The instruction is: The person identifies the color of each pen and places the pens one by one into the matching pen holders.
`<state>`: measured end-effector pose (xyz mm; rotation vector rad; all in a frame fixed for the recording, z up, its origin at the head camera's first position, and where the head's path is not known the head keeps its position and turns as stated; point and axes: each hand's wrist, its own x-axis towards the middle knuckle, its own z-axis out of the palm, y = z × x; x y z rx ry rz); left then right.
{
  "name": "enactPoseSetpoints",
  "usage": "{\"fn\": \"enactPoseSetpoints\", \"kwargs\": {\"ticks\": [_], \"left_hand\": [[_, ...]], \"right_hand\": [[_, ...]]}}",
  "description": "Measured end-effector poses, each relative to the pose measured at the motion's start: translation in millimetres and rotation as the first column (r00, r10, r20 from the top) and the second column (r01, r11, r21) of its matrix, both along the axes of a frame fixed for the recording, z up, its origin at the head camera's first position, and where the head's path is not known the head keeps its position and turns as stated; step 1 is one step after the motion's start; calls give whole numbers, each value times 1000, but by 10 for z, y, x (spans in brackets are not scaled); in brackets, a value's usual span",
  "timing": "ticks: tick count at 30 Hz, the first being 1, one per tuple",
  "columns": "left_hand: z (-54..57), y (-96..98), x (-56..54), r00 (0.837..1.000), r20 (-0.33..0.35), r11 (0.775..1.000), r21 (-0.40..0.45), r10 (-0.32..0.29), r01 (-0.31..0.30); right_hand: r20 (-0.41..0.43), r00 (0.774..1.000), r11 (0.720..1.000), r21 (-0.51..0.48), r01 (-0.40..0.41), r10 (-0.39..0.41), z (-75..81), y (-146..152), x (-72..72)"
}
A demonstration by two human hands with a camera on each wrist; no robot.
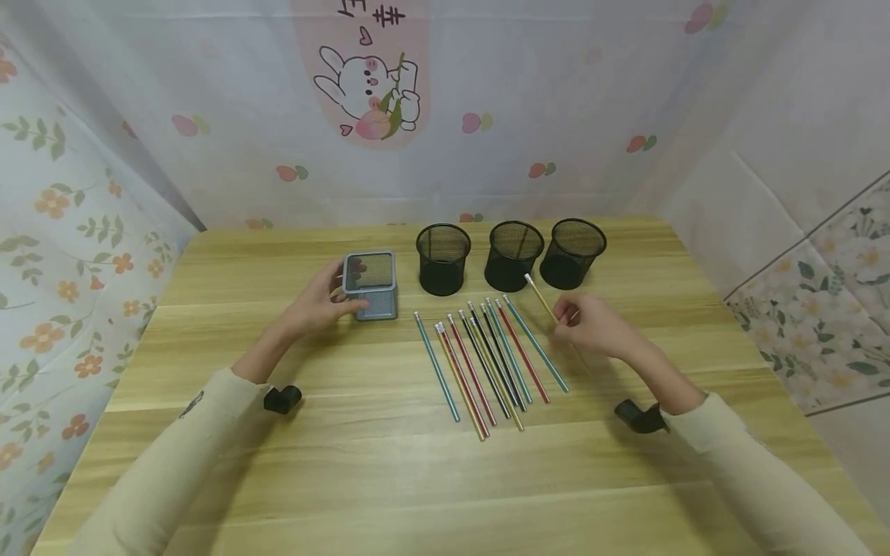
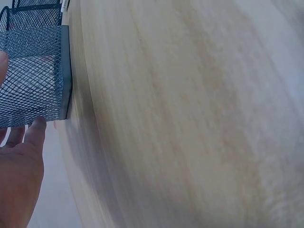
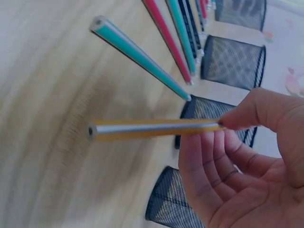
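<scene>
Now | my left hand [image 1: 321,304] grips one grey mesh holder [image 1: 378,303], left | my right hand [image 1: 594,324] pinches one yellow pencil [image 1: 541,298], right | eleven pencils [image 1: 491,363] between, on desk [image 1: 375,479] | three black cups [image 1: 511,270], far

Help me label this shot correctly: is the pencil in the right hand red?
No, the right hand pinches a yellow pencil with a silvery stripe, seen plainly in the right wrist view.
</scene>
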<state>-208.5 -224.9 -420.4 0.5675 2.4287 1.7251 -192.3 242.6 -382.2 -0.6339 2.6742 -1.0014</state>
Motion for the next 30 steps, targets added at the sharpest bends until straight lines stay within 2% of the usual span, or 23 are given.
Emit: {"fn": "enactPoseSetpoints", "kwargs": {"ticks": [5, 12, 14, 21, 26, 30], "left_hand": [[-36, -4, -7, 1000, -5, 1000, -6, -5, 5], [-40, -2, 0, 1000, -4, 1000, 3, -3, 3], [-38, -2, 4, 1000, 1, 1000, 1, 0, 0], [-50, 3, -8, 1000, -1, 1000, 2, -1, 1], [-45, 5, -9, 1000, -1, 1000, 8, -4, 4], [-41, 3, 0, 1000, 5, 1000, 20, -4, 4]], "right_hand": [[-14, 1000, 1000, -17, -2, 2, 64, 66, -25], [77, 997, 991, -133, 31, -20, 139, 103, -47], [81, 996, 988, -149, 36, -24, 148, 102, -47], [17, 1000, 980, -200, 26, -23, 147, 128, -40], [-5, 999, 975, -218, 51, -54, 187, 153, -49], [-37, 998, 962, -269, 36, -47, 233, 155, -72]]}}
